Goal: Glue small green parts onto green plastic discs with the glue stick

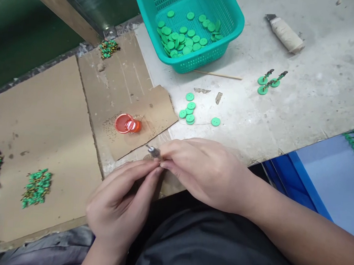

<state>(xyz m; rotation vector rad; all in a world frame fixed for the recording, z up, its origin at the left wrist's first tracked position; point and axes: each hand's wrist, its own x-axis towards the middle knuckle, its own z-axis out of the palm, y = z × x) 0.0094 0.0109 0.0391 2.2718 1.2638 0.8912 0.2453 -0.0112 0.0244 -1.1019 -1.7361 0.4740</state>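
Note:
My right hand [204,171] is closed, with its thumb and forefinger pinched by a small dark piece with a pale tip [153,151] that sticks out past the fingers. Thumb and fingertips of my left hand [123,197] are pressed together, touching the right fingertips. Whatever lies between the left fingers is covered. Just beyond the hands, several green discs with small holes [191,106] lie on the worktop, one of them [215,121] apart from the others. A small red cup [125,123] of glossy red content stands on cardboard to the left.
A teal basket [201,63] holds many green discs, with a thin stick [218,75] beside it. Far right are three discs with upright dark-topped pieces [275,82] and a wrapped blade tool [285,35]. Piles of tiny green-and-yellow parts [37,187] lie on cardboard [49,114].

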